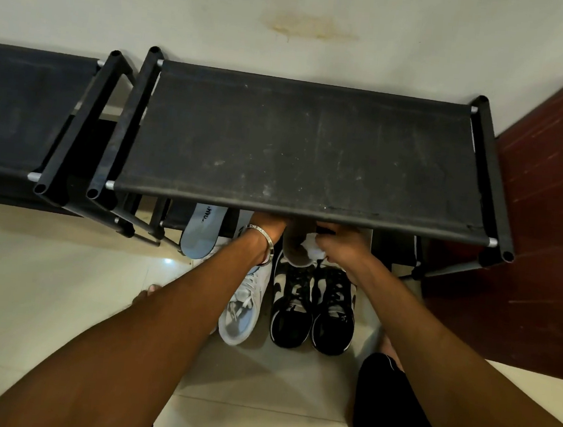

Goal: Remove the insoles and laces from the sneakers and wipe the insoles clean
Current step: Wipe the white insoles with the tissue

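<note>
A grey insole (295, 249) stands upright between my hands, its top hidden under the black rack shelf (307, 147). My left hand (267, 225) holds the insole's upper part, fingers hidden under the shelf edge. My right hand (339, 244) grips a white cloth or tissue (311, 245) against the insole. A light blue insole (201, 229) leans on the rack to the left. On the floor stand a white and light blue sneaker (243, 309) and a black and white pair (313, 311), laces still threaded.
A second black rack (25, 109) stands at the left. A dark red block (544, 221) fills the right side. The pale tiled floor (60, 278) spreads at the front left. My knee in black shorts (388, 413) is at the lower right, and toes (143, 294) show left of my forearm.
</note>
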Action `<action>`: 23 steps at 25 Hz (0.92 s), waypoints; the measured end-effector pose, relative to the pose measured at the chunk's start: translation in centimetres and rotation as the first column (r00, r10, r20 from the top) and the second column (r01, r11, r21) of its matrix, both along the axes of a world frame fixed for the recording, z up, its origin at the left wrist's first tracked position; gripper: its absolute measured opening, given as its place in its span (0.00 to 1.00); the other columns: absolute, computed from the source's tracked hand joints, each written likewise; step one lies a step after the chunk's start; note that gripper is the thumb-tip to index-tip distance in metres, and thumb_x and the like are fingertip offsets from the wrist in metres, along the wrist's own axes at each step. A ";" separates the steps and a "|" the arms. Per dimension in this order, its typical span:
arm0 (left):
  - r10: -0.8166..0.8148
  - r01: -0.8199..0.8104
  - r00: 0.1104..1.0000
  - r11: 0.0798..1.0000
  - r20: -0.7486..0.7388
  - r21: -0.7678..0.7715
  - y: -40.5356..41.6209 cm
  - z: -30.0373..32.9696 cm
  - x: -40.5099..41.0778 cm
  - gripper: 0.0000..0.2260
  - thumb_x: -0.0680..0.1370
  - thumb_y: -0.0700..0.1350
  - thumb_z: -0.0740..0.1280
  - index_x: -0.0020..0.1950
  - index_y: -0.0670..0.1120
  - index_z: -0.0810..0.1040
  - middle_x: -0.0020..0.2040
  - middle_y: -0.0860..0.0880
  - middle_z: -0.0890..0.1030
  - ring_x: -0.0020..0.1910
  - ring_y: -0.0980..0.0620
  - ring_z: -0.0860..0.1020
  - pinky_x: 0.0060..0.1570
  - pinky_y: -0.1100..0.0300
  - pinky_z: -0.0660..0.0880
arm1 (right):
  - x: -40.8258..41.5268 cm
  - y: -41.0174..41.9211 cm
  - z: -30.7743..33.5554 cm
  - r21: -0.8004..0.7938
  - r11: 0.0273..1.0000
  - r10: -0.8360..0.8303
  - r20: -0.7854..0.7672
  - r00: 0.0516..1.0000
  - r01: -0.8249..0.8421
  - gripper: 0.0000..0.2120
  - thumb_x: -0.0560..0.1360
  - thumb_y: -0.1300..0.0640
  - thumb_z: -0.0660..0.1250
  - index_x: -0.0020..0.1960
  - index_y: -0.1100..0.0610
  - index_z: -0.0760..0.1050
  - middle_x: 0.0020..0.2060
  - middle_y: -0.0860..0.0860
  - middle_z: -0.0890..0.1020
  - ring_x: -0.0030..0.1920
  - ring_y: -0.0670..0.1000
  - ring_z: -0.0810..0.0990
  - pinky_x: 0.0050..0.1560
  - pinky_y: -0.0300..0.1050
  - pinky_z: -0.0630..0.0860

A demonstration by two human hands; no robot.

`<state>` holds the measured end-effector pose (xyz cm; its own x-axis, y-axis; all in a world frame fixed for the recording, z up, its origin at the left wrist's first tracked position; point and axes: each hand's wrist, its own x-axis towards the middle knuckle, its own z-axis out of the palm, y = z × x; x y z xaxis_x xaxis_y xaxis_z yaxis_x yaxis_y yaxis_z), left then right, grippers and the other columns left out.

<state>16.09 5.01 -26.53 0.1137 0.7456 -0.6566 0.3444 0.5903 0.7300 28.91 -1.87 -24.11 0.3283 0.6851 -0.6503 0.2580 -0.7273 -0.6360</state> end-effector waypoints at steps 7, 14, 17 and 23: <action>-0.026 0.026 0.998 1.000 -0.050 0.004 0.0 -0.8 0.7 0.04 0.80 0.47 0.64 0.51 0.47 0.75 0.52 0.46 0.79 0.52 0.47 0.76 0.51 0.54 0.72 | -0.2 0.4 -1.3 -0.046 0.996 -0.076 -0.121 0.990 0.071 0.07 0.76 0.64 0.65 0.51 0.56 0.78 0.50 0.53 0.81 0.53 0.51 0.79 0.57 0.48 0.77; -0.016 0.018 0.997 1.000 -0.072 0.025 -0.1 -0.4 0.3 0.06 0.79 0.43 0.65 0.41 0.49 0.73 0.41 0.49 0.77 0.47 0.46 0.76 0.48 0.55 0.74 | -0.2 0.6 -0.2 -0.040 0.985 -0.171 -0.015 0.985 0.170 0.05 0.75 0.64 0.64 0.48 0.60 0.78 0.40 0.53 0.78 0.41 0.49 0.76 0.46 0.46 0.76; -0.018 0.020 1.000 0.997 -0.024 0.073 -0.7 0.9 -0.2 0.04 0.78 0.40 0.66 0.52 0.43 0.78 0.46 0.48 0.79 0.49 0.48 0.76 0.53 0.55 0.74 | -0.4 -0.5 0.7 0.012 0.991 -0.131 -0.043 0.990 0.132 0.08 0.74 0.66 0.64 0.47 0.56 0.80 0.40 0.49 0.80 0.39 0.44 0.76 0.43 0.40 0.75; -0.066 0.063 0.995 0.997 0.070 0.055 -2.9 3.0 -2.7 0.18 0.74 0.30 0.63 0.61 0.43 0.74 0.44 0.39 0.78 0.39 0.46 0.74 0.33 0.59 0.73 | -1.4 -4.8 4.1 0.049 0.984 -0.164 -0.143 0.976 0.173 0.14 0.74 0.68 0.62 0.53 0.58 0.83 0.42 0.53 0.84 0.38 0.45 0.78 0.31 0.33 0.72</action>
